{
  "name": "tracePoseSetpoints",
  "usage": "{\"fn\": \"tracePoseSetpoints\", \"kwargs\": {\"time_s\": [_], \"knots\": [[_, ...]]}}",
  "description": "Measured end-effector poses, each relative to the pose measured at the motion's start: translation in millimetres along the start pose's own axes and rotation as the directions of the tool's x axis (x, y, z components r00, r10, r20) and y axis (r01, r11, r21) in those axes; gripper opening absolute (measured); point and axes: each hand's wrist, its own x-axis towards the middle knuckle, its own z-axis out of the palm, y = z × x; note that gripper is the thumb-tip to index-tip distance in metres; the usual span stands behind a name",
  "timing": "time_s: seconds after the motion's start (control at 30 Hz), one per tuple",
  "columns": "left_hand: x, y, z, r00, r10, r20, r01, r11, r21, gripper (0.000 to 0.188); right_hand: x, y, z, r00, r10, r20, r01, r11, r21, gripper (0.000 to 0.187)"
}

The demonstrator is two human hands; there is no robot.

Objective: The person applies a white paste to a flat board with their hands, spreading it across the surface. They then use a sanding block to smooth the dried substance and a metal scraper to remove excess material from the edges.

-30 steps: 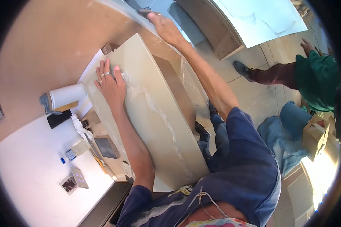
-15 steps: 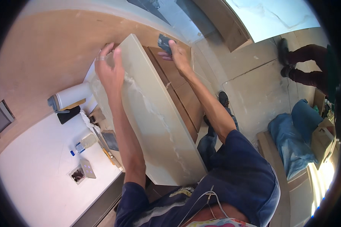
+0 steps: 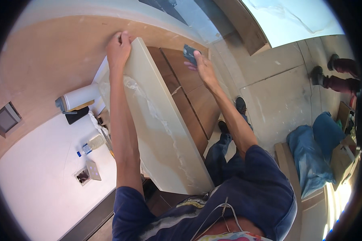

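A pale cream marble-look slab (image 3: 165, 156), streaked with white, stands tilted in front of me. My left hand (image 3: 119, 50) is closed over its far left edge, the fingertips partly hidden behind it. Off the slab's right side, my right hand (image 3: 203, 68) grips a dark grey, flat sanding-pad-like piece (image 3: 190, 53) between thumb and fingers. That piece is in the air, apart from the slab. Brown wooden drawer fronts (image 3: 191, 90) show below and right of the slab.
On the white countertop (image 3: 36, 180) at left are a white roll (image 3: 82, 97), a dark flat object (image 3: 77, 115), a clear bottle (image 3: 94, 143) and a socket opening (image 3: 83, 176). Blue bags (image 3: 309, 156) lie at right. Another person's legs (image 3: 342, 76) stand far right.
My left hand has moved away from me and closed on the slab's far edge. My right hand has shifted right and slightly nearer with the grey piece. The other person's legs moved right.
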Motion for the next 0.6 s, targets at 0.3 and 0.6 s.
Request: {"fn": "tracePoseSetpoints", "kwargs": {"time_s": [0.3, 0.6], "knots": [[-24.5, -1.8, -1.1, 0.983, 0.020, -0.180, -0.026, 0.999, -0.028, 0.040, 43.7, -88.9, 104.1, 0.788, -0.527, 0.318, 0.587, 0.799, -0.131, 0.055], [-25.8, 1.7, -1.2, 0.988, -0.010, -0.153, 0.004, 0.999, -0.039, 0.044, 50.7, -88.0, 98.3, 0.715, -0.590, 0.376, 0.664, 0.742, -0.099, 0.055]]}}
